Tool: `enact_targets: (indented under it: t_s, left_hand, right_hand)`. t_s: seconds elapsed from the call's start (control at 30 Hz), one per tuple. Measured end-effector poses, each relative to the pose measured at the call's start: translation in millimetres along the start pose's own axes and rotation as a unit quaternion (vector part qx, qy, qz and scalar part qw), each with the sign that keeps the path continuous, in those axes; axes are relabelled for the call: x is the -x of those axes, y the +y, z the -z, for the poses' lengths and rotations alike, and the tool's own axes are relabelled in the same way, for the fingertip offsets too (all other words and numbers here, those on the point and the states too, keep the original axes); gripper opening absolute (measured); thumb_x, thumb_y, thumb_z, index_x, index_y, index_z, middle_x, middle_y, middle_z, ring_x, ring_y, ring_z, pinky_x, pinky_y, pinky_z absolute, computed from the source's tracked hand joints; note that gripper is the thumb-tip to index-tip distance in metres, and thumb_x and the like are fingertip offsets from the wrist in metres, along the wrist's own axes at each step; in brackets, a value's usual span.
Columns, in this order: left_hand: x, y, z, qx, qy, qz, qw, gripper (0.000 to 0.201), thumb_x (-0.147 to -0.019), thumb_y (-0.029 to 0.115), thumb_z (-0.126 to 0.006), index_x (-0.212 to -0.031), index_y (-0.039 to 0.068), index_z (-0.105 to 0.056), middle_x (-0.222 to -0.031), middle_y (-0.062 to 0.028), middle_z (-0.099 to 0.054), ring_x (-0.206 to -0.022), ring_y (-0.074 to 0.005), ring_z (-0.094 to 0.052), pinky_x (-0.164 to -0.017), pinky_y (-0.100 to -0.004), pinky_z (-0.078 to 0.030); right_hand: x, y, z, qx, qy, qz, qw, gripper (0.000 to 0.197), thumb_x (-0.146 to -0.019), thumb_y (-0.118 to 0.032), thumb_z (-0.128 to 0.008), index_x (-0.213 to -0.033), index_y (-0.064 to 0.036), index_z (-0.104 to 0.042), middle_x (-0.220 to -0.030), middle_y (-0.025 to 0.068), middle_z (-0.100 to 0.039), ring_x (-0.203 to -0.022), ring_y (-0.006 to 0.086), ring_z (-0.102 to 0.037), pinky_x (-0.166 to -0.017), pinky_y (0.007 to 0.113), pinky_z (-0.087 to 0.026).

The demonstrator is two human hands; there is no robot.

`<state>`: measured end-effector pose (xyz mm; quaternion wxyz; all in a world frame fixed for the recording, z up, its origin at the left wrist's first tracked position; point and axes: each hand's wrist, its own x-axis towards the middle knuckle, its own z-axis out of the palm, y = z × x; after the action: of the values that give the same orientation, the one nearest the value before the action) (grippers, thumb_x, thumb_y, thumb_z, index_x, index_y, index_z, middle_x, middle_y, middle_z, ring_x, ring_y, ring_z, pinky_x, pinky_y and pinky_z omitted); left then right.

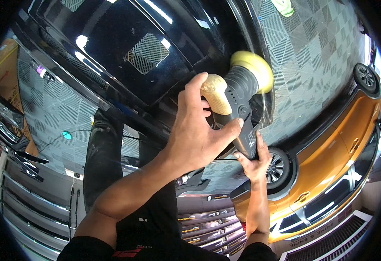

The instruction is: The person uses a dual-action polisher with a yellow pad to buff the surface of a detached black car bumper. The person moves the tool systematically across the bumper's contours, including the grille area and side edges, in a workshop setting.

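A black car polisher (241, 108) with a round yellow foam pad (260, 71) is tilted over the right end of a glossy black car panel (108, 43). My left hand (195, 130) is closed around its front part, fingers against the tan wrapped grip (217, 91) and thumb along the dark body. Lower down, my right hand (255, 162) grips the rear end of the polisher. The pad is beside the panel's curved edge; whether it touches the surface I cannot tell.
An orange car (325, 156) stands to the right. Grey patterned floor tiles (308, 65) lie beyond the black car, with a green cloth (283, 6) at the top. At the left are a cardboard box (8, 82), a purple-capped bottle (43, 71) and a teal round object (66, 135).
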<state>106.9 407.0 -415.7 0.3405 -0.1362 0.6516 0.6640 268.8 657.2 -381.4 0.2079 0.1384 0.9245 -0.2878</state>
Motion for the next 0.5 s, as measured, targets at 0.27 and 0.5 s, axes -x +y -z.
enact_targets:
  t_s: [0.27, 0.5]
  left_hand:
    - [8.9, -13.5, -20.8, 0.038, -0.033, 0.029, 0.998, 0.104, -0.087, 0.023, -0.088, -0.160, -0.005, -0.020, -0.147, -0.0326, -0.041, -0.138, -0.0435, -0.049, -0.116, -0.0526, -0.042]
    - [11.6, -16.5, -47.7, -0.045, -0.066, 0.027, 0.996, 0.106, -0.086, 0.025, -0.090, -0.163, -0.002, -0.022, -0.148, -0.0279, -0.041, -0.131, -0.0339, -0.054, -0.106, -0.0487, -0.052]
  right_hand:
    - [35.2, 6.6, 0.1, -0.030, -0.006, -0.068, 0.997, 0.101, -0.070, -0.035, -0.103, -0.151, 0.0061, -0.059, -0.118, 0.0243, -0.075, -0.101, 0.0356, -0.073, -0.091, 0.043, -0.058]
    - [74.0, 6.5, -4.8, -0.154, 0.008, -0.195, 0.969, 0.103, -0.076, -0.040, -0.100, -0.149, 0.0162, -0.055, -0.125, 0.0269, -0.075, -0.113, 0.0274, -0.073, -0.101, 0.040, -0.057]
